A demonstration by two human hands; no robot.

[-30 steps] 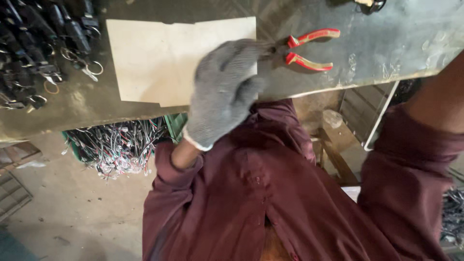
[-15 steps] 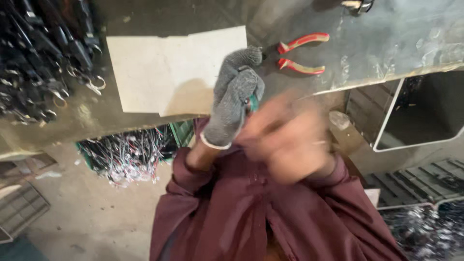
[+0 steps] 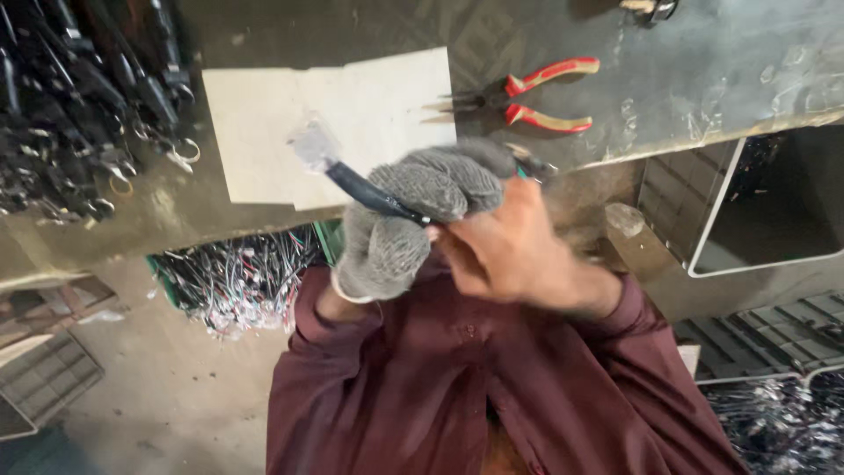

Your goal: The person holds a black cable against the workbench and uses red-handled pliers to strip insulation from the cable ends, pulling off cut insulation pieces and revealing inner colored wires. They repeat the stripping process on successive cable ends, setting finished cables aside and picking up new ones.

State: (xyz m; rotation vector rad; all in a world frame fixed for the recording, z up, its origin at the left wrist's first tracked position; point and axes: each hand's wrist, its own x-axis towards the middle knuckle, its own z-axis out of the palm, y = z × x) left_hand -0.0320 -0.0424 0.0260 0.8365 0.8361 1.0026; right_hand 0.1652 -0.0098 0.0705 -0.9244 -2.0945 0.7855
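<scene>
Left hand wears a grey knitted work glove, coarse weave, with a pale cuff at the wrist; fingers curled tight around a thin dark cable, smooth-sheathed, which runs up and to the left out of the fist. Cable ends in a small clear plastic connector, blurred, hanging over a pale flat sheet on the bench. Right hand is bare, pressed against the gloved fist from the right, fingers bent toward it; motion blur hides the fingertips, so I cannot tell whether it grips anything. A small teal and dark piece shows at the top of the two hands, too blurred to name. Both hands sit just in front of the bench edge, above the dark red shirt, soft cloth with buttons. Bench is dull grey metal, scuffed and stained. Pliers with red handles lie on it just right of the sheet, jaws pointing left, well clear of the hands. Heap of black cables with metal rings at far left. Green crate of thin tangled wires below the bench.
</scene>
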